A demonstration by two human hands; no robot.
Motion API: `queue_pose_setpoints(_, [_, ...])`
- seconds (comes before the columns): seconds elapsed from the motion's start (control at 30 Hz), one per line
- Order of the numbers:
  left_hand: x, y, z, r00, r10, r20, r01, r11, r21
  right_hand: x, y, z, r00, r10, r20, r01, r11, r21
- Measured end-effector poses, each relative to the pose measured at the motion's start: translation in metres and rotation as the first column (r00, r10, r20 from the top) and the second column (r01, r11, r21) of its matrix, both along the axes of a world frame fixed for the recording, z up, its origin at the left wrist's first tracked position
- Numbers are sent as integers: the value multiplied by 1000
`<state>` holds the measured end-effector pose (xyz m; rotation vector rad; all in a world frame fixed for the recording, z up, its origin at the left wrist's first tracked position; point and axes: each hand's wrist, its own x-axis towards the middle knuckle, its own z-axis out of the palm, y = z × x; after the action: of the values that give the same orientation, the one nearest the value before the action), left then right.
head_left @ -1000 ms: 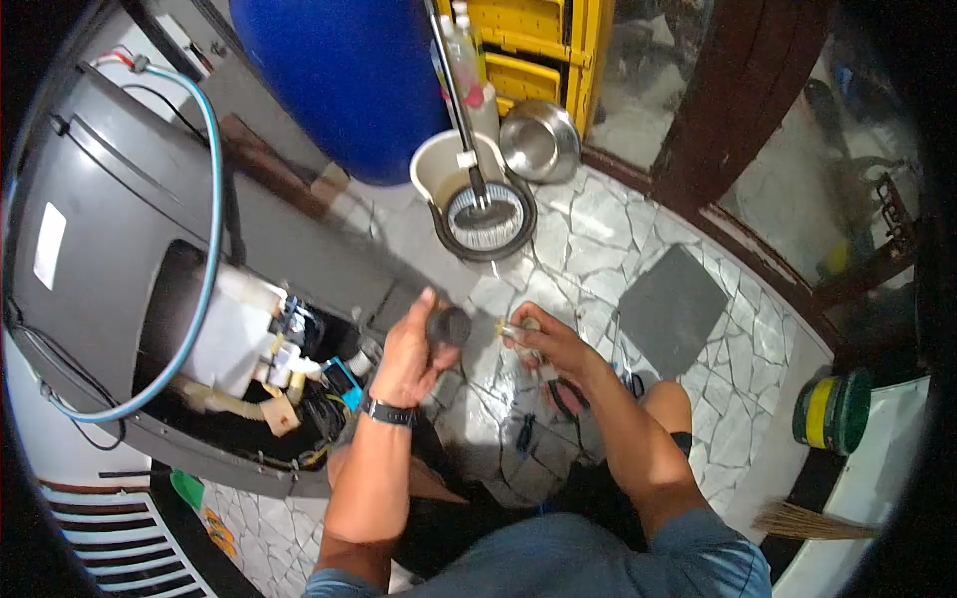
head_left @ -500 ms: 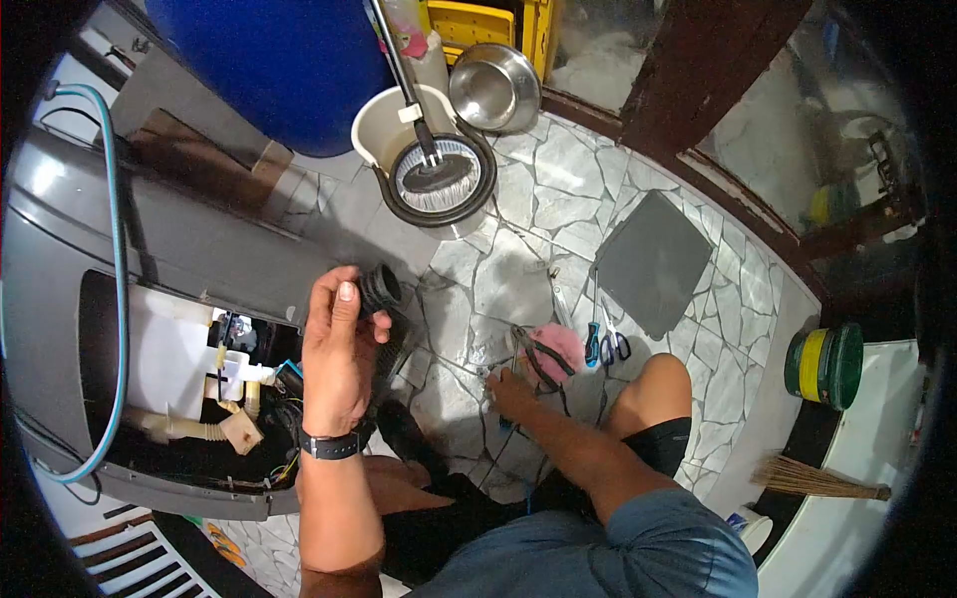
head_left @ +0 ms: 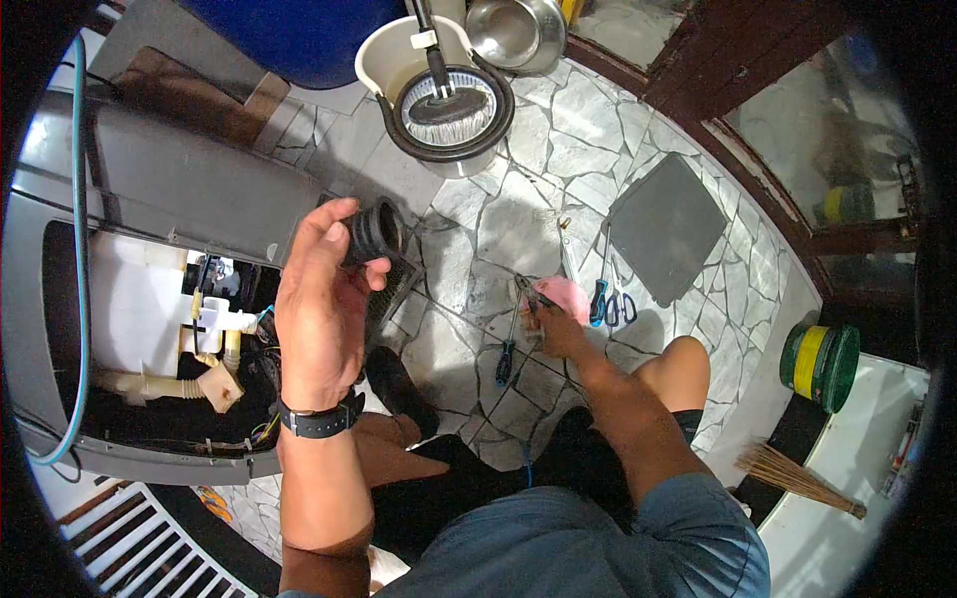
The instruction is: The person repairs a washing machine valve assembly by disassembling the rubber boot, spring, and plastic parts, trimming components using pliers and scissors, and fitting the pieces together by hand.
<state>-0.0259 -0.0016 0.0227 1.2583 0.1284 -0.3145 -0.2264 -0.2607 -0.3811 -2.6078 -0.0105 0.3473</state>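
My left hand [head_left: 324, 289], with a watch on its wrist, is wrapped round a black ribbed rubber piece [head_left: 377, 234], its round opening facing right. Down at the tiled floor, my right hand [head_left: 554, 327] is closed on the pliers [head_left: 528, 293], beside a pink round item [head_left: 564, 297]. Just left of that hand lies a screwdriver [head_left: 504, 364]. Another screwdriver [head_left: 598, 302] and the scissors [head_left: 620, 307] lie to its right. At the left, the grey machine [head_left: 179, 189] is open, showing a white container [head_left: 140, 309] and a cream corrugated hose [head_left: 164, 386].
A mop [head_left: 439, 110] stands in a bucket [head_left: 374, 60] at the top, near a metal bowl [head_left: 518, 35] and a blue drum [head_left: 289, 35]. A grey flat panel [head_left: 668, 229] lies on the floor. On the right are a green tub [head_left: 835, 367] and a broom [head_left: 797, 478].
My right hand has gone down from beside my left hand to the tools on the floor, and the small piece it held is no longer visible. My left hand keeps the black rubber piece.
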Motion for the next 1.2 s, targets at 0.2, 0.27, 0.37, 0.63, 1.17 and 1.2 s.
queue_pose_setpoints(0.2, [-3, -9, 1, 999, -1, -35, -1, 999, -37, 20, 12, 44, 941, -102, -323, 67, 991, -118])
queue_pose_setpoints(0.27, [-4, -8, -1, 998, -8, -62, 2, 995, -101, 13, 29, 9, 990, -99, 104, 121, 967, -225])
queue_pose_setpoints(0.37, [-5, -16, 2, 974, 21, -226, -64, 981, -185, 11, 42, -25, 942, -138, 306, 244, 908, -341])
queue_pose_setpoints(0.63, [-1, -8, -4, 933, -220, -283, 98, 916, -388, 36, 46, 8, 870, -153, 468, 266, 946, -185])
queue_pose_setpoints(1.17, [-14, -27, 3, 981, -184, 53, 169, 962, 214, 153, 37, 423, 792, -30, 609, -412, 710, 571])
queue_pose_setpoints(1.2, [-14, -28, 1, 975, -192, 114, 150, 941, 303, 153, 38, 425, 858, -29, 513, -329, 736, 592])
